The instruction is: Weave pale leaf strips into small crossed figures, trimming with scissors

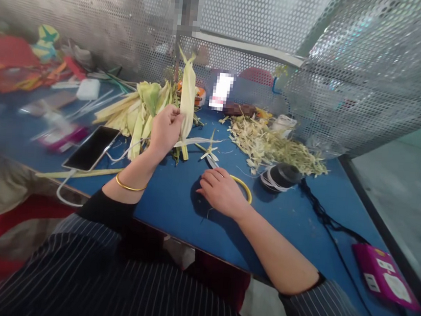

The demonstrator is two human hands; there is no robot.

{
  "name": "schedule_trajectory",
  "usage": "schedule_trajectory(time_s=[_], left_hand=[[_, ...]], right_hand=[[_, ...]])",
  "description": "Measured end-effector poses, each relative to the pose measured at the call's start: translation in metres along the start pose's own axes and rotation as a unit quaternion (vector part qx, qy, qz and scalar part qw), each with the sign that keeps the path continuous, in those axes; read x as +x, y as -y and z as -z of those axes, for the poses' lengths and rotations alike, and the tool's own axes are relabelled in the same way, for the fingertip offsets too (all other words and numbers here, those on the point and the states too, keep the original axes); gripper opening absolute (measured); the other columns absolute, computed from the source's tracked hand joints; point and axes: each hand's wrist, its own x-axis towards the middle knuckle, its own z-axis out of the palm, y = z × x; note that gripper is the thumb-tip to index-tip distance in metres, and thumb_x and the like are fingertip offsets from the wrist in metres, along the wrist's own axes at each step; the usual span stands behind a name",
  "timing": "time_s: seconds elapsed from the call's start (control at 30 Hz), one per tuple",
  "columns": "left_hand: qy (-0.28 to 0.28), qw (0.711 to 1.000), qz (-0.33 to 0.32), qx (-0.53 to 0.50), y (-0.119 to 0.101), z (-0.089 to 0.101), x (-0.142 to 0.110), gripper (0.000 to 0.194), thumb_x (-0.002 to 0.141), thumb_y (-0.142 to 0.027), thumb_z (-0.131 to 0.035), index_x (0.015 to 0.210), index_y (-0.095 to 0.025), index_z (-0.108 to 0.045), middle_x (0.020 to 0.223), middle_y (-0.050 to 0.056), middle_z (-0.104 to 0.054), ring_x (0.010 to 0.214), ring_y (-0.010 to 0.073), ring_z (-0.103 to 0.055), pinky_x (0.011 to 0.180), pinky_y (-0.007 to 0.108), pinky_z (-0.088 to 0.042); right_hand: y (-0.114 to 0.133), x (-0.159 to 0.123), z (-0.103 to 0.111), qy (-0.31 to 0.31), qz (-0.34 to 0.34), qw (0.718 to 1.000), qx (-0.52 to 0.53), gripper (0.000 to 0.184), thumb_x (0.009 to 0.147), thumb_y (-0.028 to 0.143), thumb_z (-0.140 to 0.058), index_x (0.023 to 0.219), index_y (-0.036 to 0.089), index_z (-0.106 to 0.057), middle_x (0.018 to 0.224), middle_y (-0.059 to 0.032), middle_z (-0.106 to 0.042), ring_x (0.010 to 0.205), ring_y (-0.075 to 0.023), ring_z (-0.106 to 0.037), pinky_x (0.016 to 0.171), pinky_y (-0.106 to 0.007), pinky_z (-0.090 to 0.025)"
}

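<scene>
My left hand (pixel 165 130) is closed around a pale yellow leaf bundle (pixel 188 94) and holds it upright above the blue table (pixel 177 204). A gold bangle sits on that wrist. My right hand (pixel 219 190) rests on the table with fingers curled over the yellow-handled scissors (pixel 244 186), whose blades point toward a small folded leaf piece (pixel 209 150). A heap of green and yellow leaves (pixel 137 110) lies just behind my left hand.
A black phone (pixel 91 147) with a white cable lies at the left. Leaf scraps (pixel 274 146) and a roll of black tape (pixel 280 176) sit at the right. A pink box (pixel 384 276) lies near the right edge. Perforated metal screens (pixel 351 67) wall the back.
</scene>
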Motion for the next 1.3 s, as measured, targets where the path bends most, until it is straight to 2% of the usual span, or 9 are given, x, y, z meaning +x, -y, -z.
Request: schedule_trajectory(time_s=[0.2, 0.5, 0.63, 0.73, 0.83, 0.97, 1.03, 1.2, 1.3], left_hand=[[-0.078, 0.988, -0.061, 0.122, 0.000, 0.011, 0.002, 0.018, 0.087, -0.025, -0.055, 0.103, -0.017, -0.060, 0.092, 0.006, -0.064, 0.099, 0.0212, -0.053, 0.085, 0.034, -0.037], [0.148, 0.922, -0.178, 0.311, 0.015, -0.009, -0.004, 0.027, 0.080, -0.041, -0.059, 0.082, -0.019, -0.075, 0.083, 0.011, -0.065, 0.088, 0.0287, -0.057, 0.073, 0.038, -0.043], [0.166, 0.938, -0.166, 0.256, 0.010, -0.007, -0.005, 0.017, 0.077, -0.030, -0.061, 0.070, -0.019, -0.071, 0.079, 0.009, -0.065, 0.082, 0.0244, -0.057, 0.071, 0.035, -0.041], [0.156, 0.979, -0.114, 0.066, -0.009, -0.006, -0.013, 0.015, 0.078, -0.031, -0.060, 0.075, -0.018, -0.067, 0.076, 0.005, -0.065, 0.071, 0.0173, -0.055, 0.067, 0.030, -0.041], [0.207, 0.962, 0.011, -0.179, -0.033, -0.010, -0.034, 0.017, 0.077, -0.034, -0.063, 0.077, -0.017, -0.063, 0.067, 0.000, -0.060, 0.057, 0.0113, -0.049, 0.055, 0.025, -0.039], [0.221, 0.937, 0.071, -0.262, -0.049, -0.023, -0.066, 0.015, 0.073, -0.030, -0.068, 0.074, -0.017, -0.061, 0.064, -0.001, -0.058, 0.056, 0.0098, -0.049, 0.054, 0.023, -0.040], [0.203, 0.941, 0.069, -0.260, -0.051, -0.028, -0.076, 0.014, 0.070, -0.028, -0.070, 0.071, -0.017, -0.061, 0.068, 0.000, -0.061, 0.063, 0.0112, -0.053, 0.060, 0.024, -0.043], [0.263, 0.874, 0.216, -0.345, -0.047, -0.034, -0.078, 0.018, 0.070, -0.031, -0.070, 0.067, -0.018, -0.057, 0.063, -0.002, -0.057, 0.053, 0.0087, -0.048, 0.051, 0.024, -0.038], [0.219, 0.879, 0.237, -0.351, -0.043, -0.035, -0.072, 0.019, 0.068, -0.029, -0.071, 0.066, -0.017, -0.056, 0.066, -0.002, -0.057, 0.056, 0.0072, -0.048, 0.054, 0.023, -0.037]], right_hand=[[-0.001, 0.000, -0.001, 0.002, 0.001, 1.000, 0.005, 0.024, 0.094, 0.031, -0.046, 0.084, 0.014, -0.061, 0.095, -0.0105, -0.063, 0.100, -0.0225, -0.055, 0.089, -0.038, -0.040], [0.000, 0.000, 0.001, -0.002, 0.007, 1.000, 0.011, 0.024, 0.094, 0.030, -0.046, 0.084, 0.014, -0.061, 0.092, -0.0112, -0.062, 0.098, -0.0228, -0.054, 0.087, -0.039, -0.041], [0.000, 0.000, 0.000, -0.009, -0.001, 0.999, 0.042, 0.021, 0.093, 0.029, -0.048, 0.085, 0.014, -0.062, 0.093, -0.0121, -0.063, 0.099, -0.0233, -0.055, 0.089, -0.040, -0.041], [-0.001, -0.001, 0.001, -0.050, -0.077, 0.990, 0.108, 0.021, 0.092, 0.032, -0.049, 0.089, 0.015, -0.062, 0.097, -0.0119, -0.065, 0.098, -0.0231, -0.057, 0.089, -0.041, -0.041], [-0.002, -0.001, 0.005, -0.140, -0.257, 0.920, 0.262, 0.025, 0.089, 0.041, -0.054, 0.096, 0.017, -0.060, 0.098, -0.0093, -0.066, 0.092, -0.0214, -0.060, 0.084, -0.039, -0.045], [0.000, 0.002, 0.011, -0.181, -0.386, 0.707, 0.565, 0.031, 0.081, 0.048, -0.060, 0.091, 0.019, -0.056, 0.085, -0.0045, -0.068, 0.079, -0.0179, -0.065, 0.073, -0.033, -0.050], [0.002, 0.005, 0.010, -0.168, -0.390, 0.639, 0.641, 0.030, 0.077, 0.046, -0.063, 0.084, 0.019, -0.056, 0.076, -0.0025, -0.067, 0.072, -0.0168, -0.065, 0.068, -0.031, -0.050], [0.004, 0.007, 0.004, -0.185, -0.386, 0.621, 0.657, 0.018, 0.077, 0.035, -0.063, 0.073, 0.018, -0.059, 0.063, 0.0011, -0.064, 0.062, -0.0141, -0.061, 0.065, -0.029, -0.050], [0.000, 0.004, 0.004, -0.192, -0.410, 0.611, 0.649, 0.019, 0.079, 0.037, -0.061, 0.078, 0.018, -0.063, 0.066, 0.0004, -0.065, 0.063, -0.0137, -0.062, 0.066, -0.029, -0.052]])
